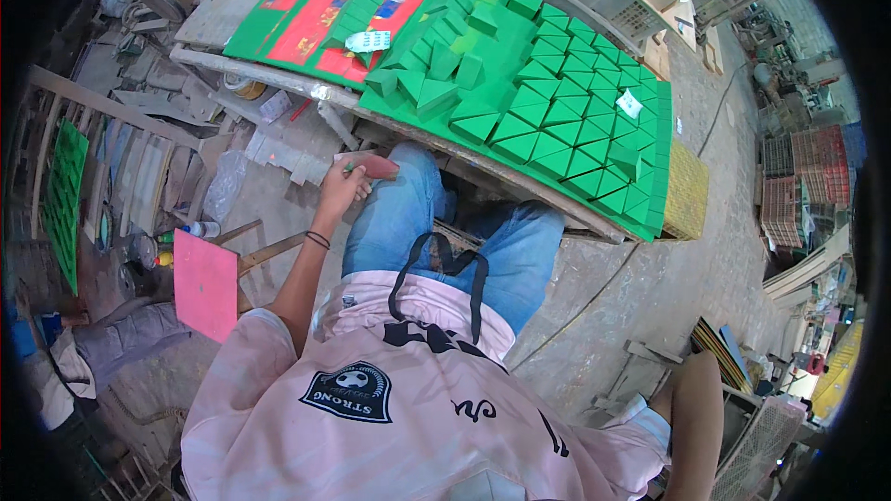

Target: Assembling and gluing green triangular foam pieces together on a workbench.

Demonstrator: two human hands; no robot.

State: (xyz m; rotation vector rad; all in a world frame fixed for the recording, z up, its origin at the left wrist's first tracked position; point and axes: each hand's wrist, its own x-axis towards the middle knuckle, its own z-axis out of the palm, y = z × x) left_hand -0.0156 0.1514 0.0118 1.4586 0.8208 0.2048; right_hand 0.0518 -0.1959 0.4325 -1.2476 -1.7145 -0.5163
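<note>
My left hand [351,184] is closed on a flat reddish piece [379,165], held just above my left knee; a small bit of green shows at my fingers. I cannot make out exactly what the piece is. In front of me, a low table bears a green board [506,65]. Many green triangular blocks [520,137] cover it, in close rows on the right and loosely piled on the left. A white printed paper scrap [368,41] lies on the left blocks, another [629,104] on the right ones. My right forearm runs out at the lower edge, its hand out of sight.
A pink board [206,286] stands on a wooden frame at my left, with a green slatted panel [65,204] beyond it. Stacked crates [806,176] are at the right. A red-painted area [325,14] marks the board's left part. A cable [575,315] crosses the floor.
</note>
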